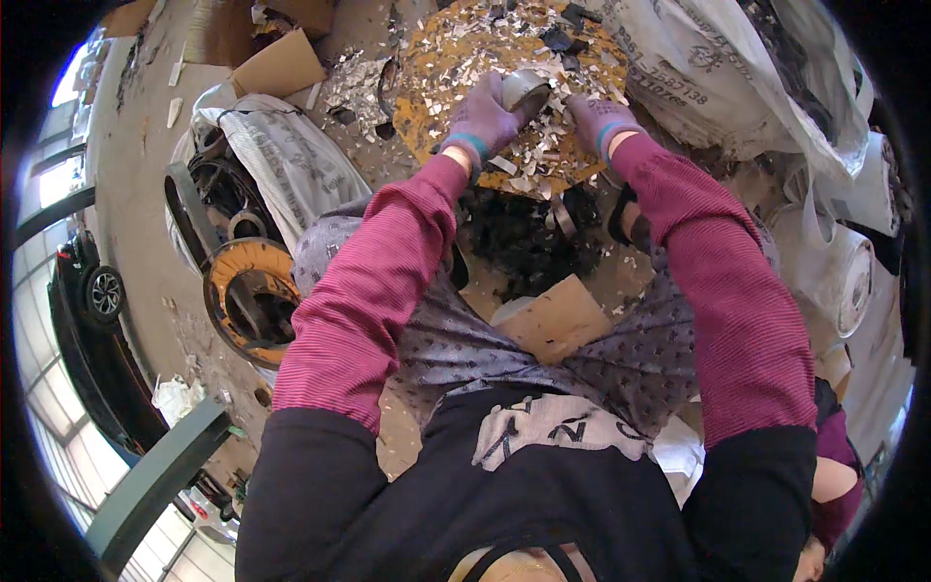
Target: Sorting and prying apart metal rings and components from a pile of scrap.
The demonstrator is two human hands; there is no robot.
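Apparently, the step in hand is stripping or sorting small bits over the desk [419,121], a low, worn yellow surface in front of the person. The grey piece [525,87], curved and pale on top, is over the middle of the desk, among the white scraps [539,161] strewn across it. The left hand [482,118], gloved in purple, has its fingers curled around the near left side of the piece; their tips are partly hidden behind it. The right hand [598,120], gloved alike, is low over the right part of the desk, just beside the piece, its fingers bent down toward the scraps. Whether they pinch anything I cannot tell.

Under the desk's near edge lies a dark heap [529,238], with some cardboard [555,318] nearer the body. Left of the desk stands a pale bag [296,160], and a round orange-rimmed thing [228,281] sits nearer the person on that side. Right of the desk slumps a big white sack [693,82].

As I judge it, the next move calls for a steady left hold on the piece, while the right fingers work close beside it without sweeping scraps off the desk.
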